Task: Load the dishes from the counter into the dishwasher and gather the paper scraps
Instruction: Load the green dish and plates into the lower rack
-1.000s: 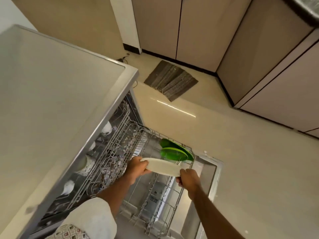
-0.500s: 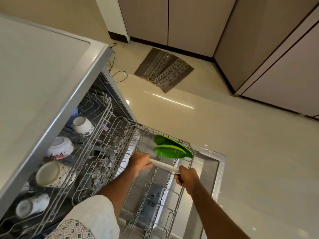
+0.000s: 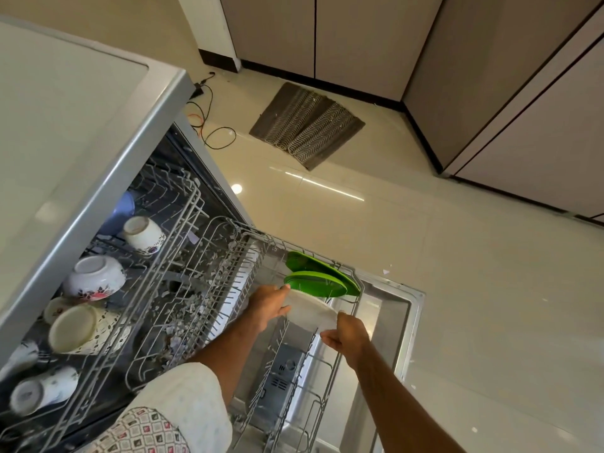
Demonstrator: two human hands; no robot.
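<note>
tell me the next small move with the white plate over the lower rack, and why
Probably tip the white plate upright and lower it into the tines on the near side of the green plates. The left hand and right hand grip it by opposite edges, tilted, above the lower rack, and the green plates already sit on edge just beyond it.

One white plate [image 3: 310, 310] between left hand [image 3: 266, 305] and right hand [image 3: 348, 335]; two green plates [image 3: 313, 284] just beyond; five or more cups and bowls [image 3: 94, 281] to their left.
</note>
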